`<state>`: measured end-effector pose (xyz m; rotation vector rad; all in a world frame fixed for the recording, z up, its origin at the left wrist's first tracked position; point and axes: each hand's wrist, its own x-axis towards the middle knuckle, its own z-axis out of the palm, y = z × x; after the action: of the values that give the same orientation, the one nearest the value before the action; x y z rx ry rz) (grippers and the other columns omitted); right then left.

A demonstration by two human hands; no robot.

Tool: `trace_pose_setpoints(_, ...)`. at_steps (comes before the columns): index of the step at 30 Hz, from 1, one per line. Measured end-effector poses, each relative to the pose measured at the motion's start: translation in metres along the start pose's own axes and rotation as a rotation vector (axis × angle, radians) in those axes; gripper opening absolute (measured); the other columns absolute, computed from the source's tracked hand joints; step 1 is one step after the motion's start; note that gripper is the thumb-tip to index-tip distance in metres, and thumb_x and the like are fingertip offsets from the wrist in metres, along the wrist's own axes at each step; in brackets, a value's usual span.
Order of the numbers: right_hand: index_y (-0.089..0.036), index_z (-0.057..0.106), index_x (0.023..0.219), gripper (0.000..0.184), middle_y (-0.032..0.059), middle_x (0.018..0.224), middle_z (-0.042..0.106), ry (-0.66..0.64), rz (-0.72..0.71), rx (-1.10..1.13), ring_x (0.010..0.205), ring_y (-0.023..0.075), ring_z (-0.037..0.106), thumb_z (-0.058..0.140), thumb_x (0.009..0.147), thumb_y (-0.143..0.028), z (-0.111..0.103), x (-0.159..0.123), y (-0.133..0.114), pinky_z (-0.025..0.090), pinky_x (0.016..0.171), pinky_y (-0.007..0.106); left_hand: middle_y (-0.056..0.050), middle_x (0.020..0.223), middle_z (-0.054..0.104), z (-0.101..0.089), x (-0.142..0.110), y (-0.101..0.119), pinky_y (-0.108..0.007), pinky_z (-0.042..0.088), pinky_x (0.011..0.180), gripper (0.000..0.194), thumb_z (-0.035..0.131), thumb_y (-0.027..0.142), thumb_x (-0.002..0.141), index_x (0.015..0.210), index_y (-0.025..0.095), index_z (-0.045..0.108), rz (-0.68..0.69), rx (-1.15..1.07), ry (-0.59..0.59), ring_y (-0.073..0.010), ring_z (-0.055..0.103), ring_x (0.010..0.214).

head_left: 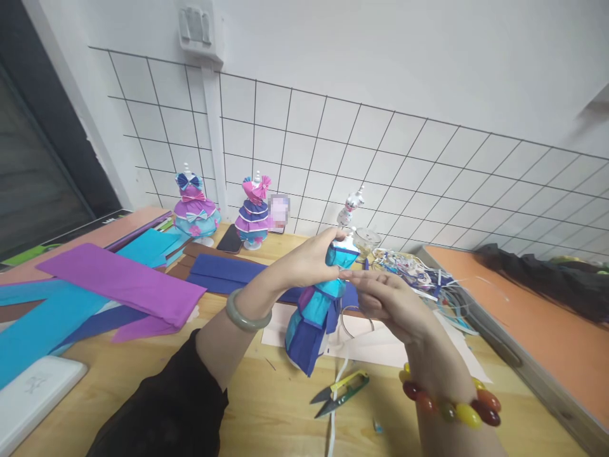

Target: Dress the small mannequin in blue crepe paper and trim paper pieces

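Observation:
A small mannequin in a teal and dark blue paper dress point(314, 317) stands at the middle of the wooden table point(266, 406). My left hand point(309, 260) is closed round its upper body from the left. My right hand point(385, 298) comes in from the right, its fingers pinched together at the dress's waist. What the right fingers pinch is too small to make out. A green bangle sits on my left wrist and a bead bracelet on my right.
Green thread snips point(340, 393) lie in front of the dress. Purple, teal and dark blue paper sheets point(118, 279) cover the left side. Two dressed mannequins point(195, 206) point(254, 212) and a bare one point(349, 208) stand at the back. Scraps point(419, 270) pile up on the right.

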<state>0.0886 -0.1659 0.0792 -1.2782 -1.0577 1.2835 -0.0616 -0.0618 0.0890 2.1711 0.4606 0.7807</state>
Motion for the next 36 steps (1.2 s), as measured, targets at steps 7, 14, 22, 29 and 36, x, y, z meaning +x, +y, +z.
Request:
trace_pose_setpoints(7, -0.015, 0.069, 0.074, 0.01, -0.0113, 0.043, 0.019, -0.168, 0.12, 0.27, 0.039, 0.0026, 0.008, 0.066, 0.073, -0.024, -0.013, 0.002, -0.002, 0.019, 0.038, 0.018, -0.008, 0.111, 0.056, -0.002, 0.001, -0.004, -0.034, 0.046, 0.082, 0.055, 0.063, 0.025, 0.066, 0.118, 0.018, 0.045, -0.002, -0.021, 0.008, -0.0224, 0.054, 0.1)
trace_pose_setpoints(14, -0.014, 0.07, 0.098, 0.026, -0.0124, 0.041, 0.018, -0.181, 0.176, 0.364, 0.039, 0.0033, 0.002, 0.06, 0.077, -0.026, -0.017, -0.001, -0.001, 0.02, 0.037, 0.018, -0.009, 0.116, 0.054, -0.004, 0.004, -0.016, -0.033, 0.047, 0.08, 0.058, 0.061, 0.02, 0.065, 0.12, 0.019, 0.044, -0.006, -0.072, 0.011, -0.0221, 0.054, 0.103)
trace_pose_setpoints(22, -0.015, 0.065, 0.089, 0.03, -0.0106, 0.042, 0.028, 0.047, -0.062, -0.027, 0.037, 0.005, 0.019, 0.067, 0.073, -0.04, -0.003, 0.002, 0.003, 0.017, 0.039, 0.022, -0.012, 0.124, 0.051, -0.009, 0.006, -0.023, -0.031, 0.048, 0.078, 0.06, 0.058, 0.016, 0.065, 0.123, 0.017, 0.044, -0.059, -0.094, 0.029, -0.0214, 0.054, 0.103)
trace_pose_setpoints(29, -0.02, 0.052, 0.086, 0.029, -0.005, 0.062, 0.046, 0.368, -0.475, -0.27, 0.056, 0.0106, 0.043, 0.07, 0.072, -0.038, 0.009, 0.022, 0.027, 0.035, 0.051, 0.024, -0.009, 0.128, 0.049, -0.008, 0.005, -0.017, -0.036, 0.042, 0.095, 0.057, 0.06, 0.022, 0.066, 0.121, 0.021, 0.046, -0.002, -0.052, 0.012, -0.0223, 0.049, 0.115)
trace_pose_setpoints(36, -0.02, 0.051, 0.082, 0.028, -0.0042, 0.063, 0.047, 0.305, -0.454, -0.202, 0.057, 0.0107, 0.044, 0.069, 0.073, -0.038, 0.009, 0.03, 0.034, 0.035, 0.05, 0.023, -0.009, 0.129, 0.049, -0.008, 0.003, -0.015, -0.038, 0.039, 0.099, 0.059, 0.06, 0.022, 0.067, 0.123, 0.02, 0.044, 0.029, -0.057, -0.01, -0.023, 0.047, 0.119)
